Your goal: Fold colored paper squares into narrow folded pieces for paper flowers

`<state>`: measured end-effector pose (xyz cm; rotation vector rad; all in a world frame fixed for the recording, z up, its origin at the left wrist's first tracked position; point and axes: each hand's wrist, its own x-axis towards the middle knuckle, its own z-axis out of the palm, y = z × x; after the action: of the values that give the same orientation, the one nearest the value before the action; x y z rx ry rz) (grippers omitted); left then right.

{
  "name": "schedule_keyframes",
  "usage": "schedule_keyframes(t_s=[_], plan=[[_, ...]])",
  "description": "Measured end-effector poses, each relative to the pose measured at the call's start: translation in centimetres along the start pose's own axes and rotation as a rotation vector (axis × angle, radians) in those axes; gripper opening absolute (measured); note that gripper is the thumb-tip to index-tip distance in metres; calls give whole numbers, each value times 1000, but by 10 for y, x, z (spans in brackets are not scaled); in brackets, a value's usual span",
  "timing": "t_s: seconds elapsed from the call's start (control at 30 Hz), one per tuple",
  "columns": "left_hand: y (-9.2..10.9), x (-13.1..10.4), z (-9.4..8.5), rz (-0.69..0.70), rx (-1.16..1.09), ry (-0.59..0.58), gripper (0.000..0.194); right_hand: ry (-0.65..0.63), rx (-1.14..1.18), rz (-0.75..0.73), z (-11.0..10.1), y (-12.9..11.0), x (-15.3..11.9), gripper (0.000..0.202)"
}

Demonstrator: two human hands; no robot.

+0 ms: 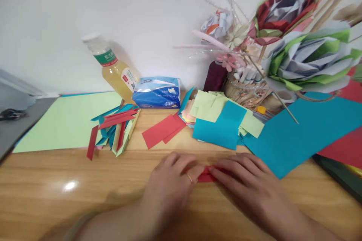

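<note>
Pale wood-grain table (34,188); left hand (169,182) and right hand (251,180) nearer the wearer than the blue-and-white plastic tissue pack (157,94). Fingers bent, tips down on a small red paper strip (206,177), right of the pack and nearer; pinch or mere press, cannot tell. Likely mid-crease; next move calls for aligned edges, even pressure.

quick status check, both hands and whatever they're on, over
Left hand and right hand both on red paper, pressed on table. Loose red pieces just beyond. Nothing visibly between hands and paper.
</note>
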<state>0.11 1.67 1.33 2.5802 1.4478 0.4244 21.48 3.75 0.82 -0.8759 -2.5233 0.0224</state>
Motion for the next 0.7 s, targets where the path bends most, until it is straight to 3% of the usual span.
schedule_keyframes(t_s=[0.1, 0.3, 0.57, 0.7], plan=[[-3, -4, 5, 118, 117, 114, 20, 24, -47, -54, -5, -3, 1, 31], [-8, -7, 7, 171, 109, 301, 20, -19, -66, -94, -7, -2, -2, 32], [-7, -9, 4, 220, 159, 269, 25, -105, -45, -114, -2, 0, -13, 38], [-9, -16, 1, 346, 202, 210, 28, -80, -63, -101, -3, 1, -12, 36]])
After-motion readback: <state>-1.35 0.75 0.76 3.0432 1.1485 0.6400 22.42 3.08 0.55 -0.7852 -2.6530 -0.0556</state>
